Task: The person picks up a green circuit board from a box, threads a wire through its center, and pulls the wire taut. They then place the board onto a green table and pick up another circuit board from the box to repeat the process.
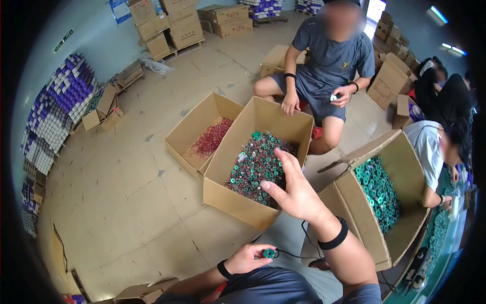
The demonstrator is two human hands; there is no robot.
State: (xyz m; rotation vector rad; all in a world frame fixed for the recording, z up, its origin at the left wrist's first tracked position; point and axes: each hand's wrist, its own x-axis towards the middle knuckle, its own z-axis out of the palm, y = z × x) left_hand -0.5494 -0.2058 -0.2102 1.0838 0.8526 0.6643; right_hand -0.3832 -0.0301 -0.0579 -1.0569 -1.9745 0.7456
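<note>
Near my lap, my left hand (pixel 248 260) pinches a small green ring (pixel 269 253) with a dark centre between thumb and fingers. My right hand (pixel 297 195) is raised, its thumb and fingers apart and holding nothing. It hovers over the near right side of an open cardboard box (pixel 238 206). Inside that box lies a heap of mixed green rings and reddish-brown bits (pixel 255 164). Whether my right fingertips touch the heap is hard to tell, but they seem to be above it.
A smaller carton (pixel 177 133) with thin red pieces (pixel 212 136) adjoins the box. To the right, a tilted carton (pixel 354 202) holds many green rings (pixel 377 192). Across sits a co-worker (pixel 329 55) with a small white-and-green piece. Another person (pixel 428 152) works at a green bench (pixel 440 253).
</note>
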